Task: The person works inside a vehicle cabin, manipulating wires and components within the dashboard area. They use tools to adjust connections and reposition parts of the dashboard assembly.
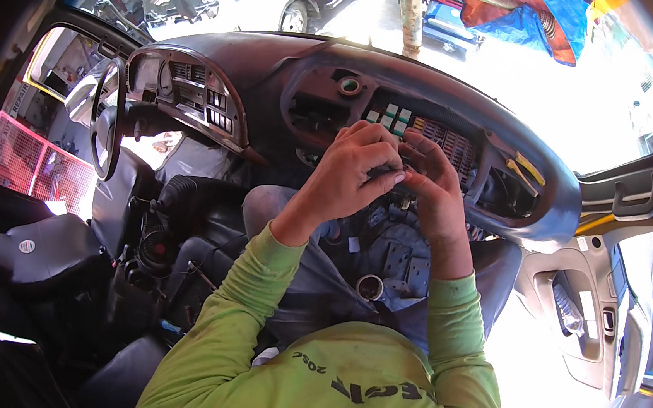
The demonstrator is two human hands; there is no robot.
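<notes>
My left hand (351, 169) and my right hand (438, 189) meet in front of the dashboard, raised above my knees. Thumbs and fingertips are pinched together where the hands touch. Whatever lies between them is too small or hidden to name. Just beyond my fingers is an opened fuse box (459, 149) with rows of small fuses. Several white-and-green relays (390, 116) stand at its left end, partly covered by my hands. A roll of tape (349, 86) rests in the dashboard recess. Yellow-handled pliers (530, 169) lie on the right side of the dashboard opening.
To the left are the steering wheel (107, 119), the instrument panel (196, 95) and a dark seat (47, 248). A round dark-centred roll or cup (370, 287) sits between my legs. On the right, the vehicle door (566, 303) stands open.
</notes>
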